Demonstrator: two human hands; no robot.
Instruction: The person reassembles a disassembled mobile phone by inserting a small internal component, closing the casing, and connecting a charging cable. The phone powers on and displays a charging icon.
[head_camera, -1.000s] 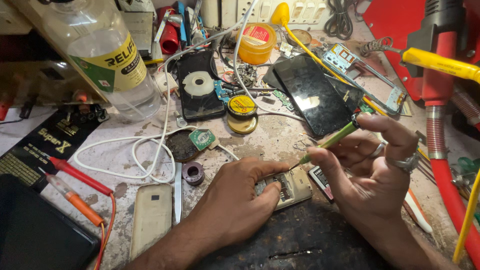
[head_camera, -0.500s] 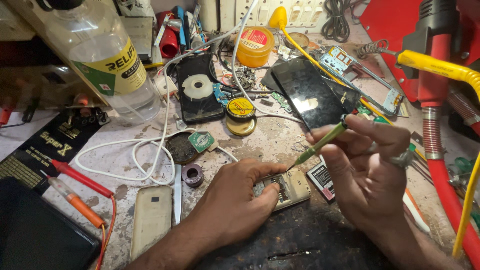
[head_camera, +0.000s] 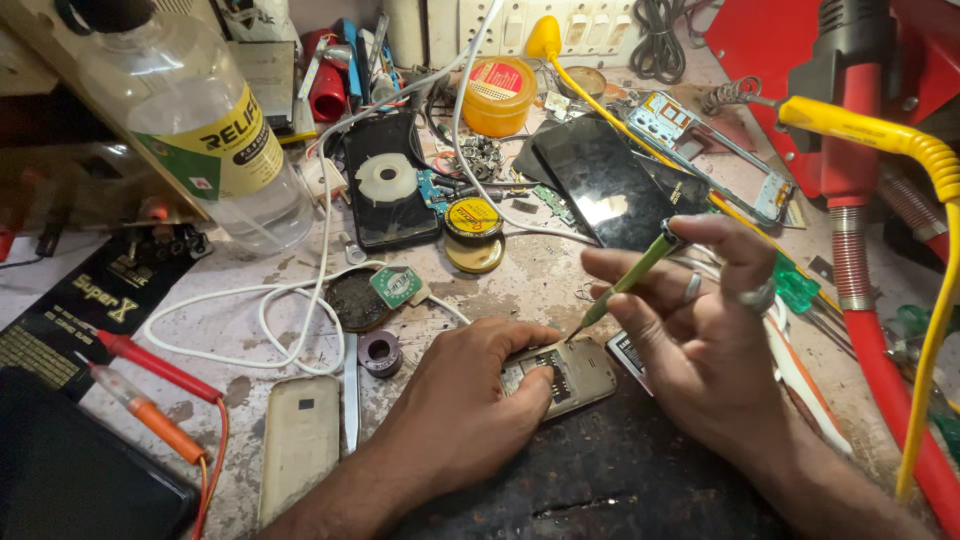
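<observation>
Head view: the left hand lies flat over a small opened phone at the near middle of the table, its fingers pressed down on the phone's exposed back, holding it in place on the edge of a dark mat. The right hand is raised just beside it, fingers closed in a pinch around a green screwdriver; the tool slants down to the left and its tip meets the top edge of the phone. Rings show on two fingers of this hand. Left of the left hand lie a beige phone back cover, a small roll of solder wire and a looped white cable. Farther back sit a clear plastic bottle, a black phone with a white disc, two round yellow tins and a dark glass screen panel. A red and an orange probe lie at the left.
</observation>
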